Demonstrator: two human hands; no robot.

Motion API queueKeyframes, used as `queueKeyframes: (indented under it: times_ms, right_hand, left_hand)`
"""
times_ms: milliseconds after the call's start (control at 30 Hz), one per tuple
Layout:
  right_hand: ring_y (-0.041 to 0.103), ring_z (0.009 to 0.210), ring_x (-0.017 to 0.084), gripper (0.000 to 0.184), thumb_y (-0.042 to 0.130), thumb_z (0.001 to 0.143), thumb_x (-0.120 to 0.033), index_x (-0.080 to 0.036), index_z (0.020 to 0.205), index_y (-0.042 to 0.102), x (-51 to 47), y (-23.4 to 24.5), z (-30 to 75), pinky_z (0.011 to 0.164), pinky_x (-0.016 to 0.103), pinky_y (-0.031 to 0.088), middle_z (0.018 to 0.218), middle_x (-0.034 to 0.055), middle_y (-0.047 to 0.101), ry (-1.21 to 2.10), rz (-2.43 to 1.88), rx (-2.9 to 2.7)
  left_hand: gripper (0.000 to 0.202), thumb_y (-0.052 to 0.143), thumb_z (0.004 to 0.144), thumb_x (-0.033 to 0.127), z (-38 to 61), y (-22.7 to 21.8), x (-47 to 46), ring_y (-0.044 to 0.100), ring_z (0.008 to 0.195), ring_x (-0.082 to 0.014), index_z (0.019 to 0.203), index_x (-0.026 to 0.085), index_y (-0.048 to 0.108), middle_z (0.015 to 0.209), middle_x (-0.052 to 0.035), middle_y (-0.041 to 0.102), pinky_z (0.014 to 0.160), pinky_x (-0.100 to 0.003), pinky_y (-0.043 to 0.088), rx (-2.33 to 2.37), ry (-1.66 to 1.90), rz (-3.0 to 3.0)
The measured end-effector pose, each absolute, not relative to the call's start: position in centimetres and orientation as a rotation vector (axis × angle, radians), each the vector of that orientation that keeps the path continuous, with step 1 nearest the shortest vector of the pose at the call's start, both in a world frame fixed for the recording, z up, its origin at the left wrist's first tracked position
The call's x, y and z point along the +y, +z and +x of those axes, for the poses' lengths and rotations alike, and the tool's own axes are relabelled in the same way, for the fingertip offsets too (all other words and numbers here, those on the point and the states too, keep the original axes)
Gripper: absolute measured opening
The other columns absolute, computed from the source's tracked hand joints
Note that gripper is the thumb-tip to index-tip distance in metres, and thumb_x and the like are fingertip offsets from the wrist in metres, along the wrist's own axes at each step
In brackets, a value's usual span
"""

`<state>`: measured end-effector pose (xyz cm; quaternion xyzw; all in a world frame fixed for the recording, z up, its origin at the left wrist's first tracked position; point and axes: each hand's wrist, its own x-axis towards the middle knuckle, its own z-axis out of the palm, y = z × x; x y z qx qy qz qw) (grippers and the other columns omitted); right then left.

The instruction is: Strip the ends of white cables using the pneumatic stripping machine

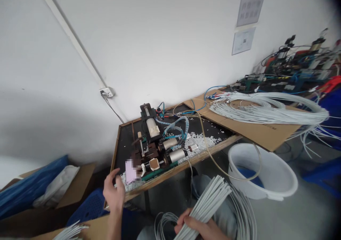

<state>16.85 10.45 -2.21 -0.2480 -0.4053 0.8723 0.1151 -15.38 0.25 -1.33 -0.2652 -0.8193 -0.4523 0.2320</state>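
Observation:
My right hand [195,226] is wrapped round a thick bundle of pale grey-white cables [210,199] low in the view. The bundle's cut ends point up and away from me, and its long lengths loop down on both sides. My left hand [114,189] is raised at the table's near left corner, thumb and fingers apart, with nothing seen in it. Closest to it is a flat pink item [130,172], partly blurred out, at the near end of a small pneumatic fixture [157,144]. I cannot tell whether the hand touches anything.
Small white bits [202,142] litter the dark, wood-edged table [160,185]. A large cable coil [266,107] lies on cardboard [263,137] to the right, above a white bucket [237,153]. A thin tan hose [206,144] loops over the table edge. Boxes [77,188] stand left.

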Motion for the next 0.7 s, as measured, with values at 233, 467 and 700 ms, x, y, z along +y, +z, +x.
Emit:
queueKeyframes:
  times_ms: [233, 467, 700]
  right_hand:
    - [0.067, 0.073, 0.017, 0.085, 0.071, 0.058, -0.074, -0.018, 0.122, 0.062, 10.3, -2.6, 16.3, 0.059, 0.023, 0.043, 0.087, 0.0068, 0.076, 2.499, -0.911, -1.308]
    - [0.056, 0.066, 0.013, 0.085, 0.064, 0.064, -0.078, -0.022, 0.129, 0.059, 10.1, -2.8, 16.9, 0.058, 0.023, 0.042, 0.078, 0.0011, 0.066, 2.463, -0.88, -1.376]
    - [0.064, 0.076, 0.019, 0.08, 0.071, 0.061, -0.072, -0.018, 0.119, 0.064, 9.9, -2.7, 17.2, 0.061, 0.026, 0.043, 0.086, 0.0059, 0.073, 2.459, -0.898, -1.279]
  left_hand:
    - [0.018, 0.054, 0.091, 0.027, 0.7, 0.3, -0.3, 0.065, 0.089, -0.0225, 0.096, 0.021, 0.07, 0.094, -0.0087, 0.071, 0.078, -0.032, 0.053, -2.227, -1.282, -1.871]
    - [0.027, 0.049, 0.095, 0.029, 4.1, -2.1, 0.4, 0.063, 0.074, -0.0208, 0.081, 0.025, 0.071, 0.077, -0.0057, 0.071, 0.068, -0.034, 0.047, -2.132, -1.273, -1.973]
    - [0.029, 0.055, 0.09, 0.045, 5.0, -1.6, 0.8, 0.062, 0.071, -0.0218, 0.076, 0.024, 0.069, 0.075, -0.0063, 0.068, 0.069, -0.033, 0.048, -2.337, -1.789, -1.65]
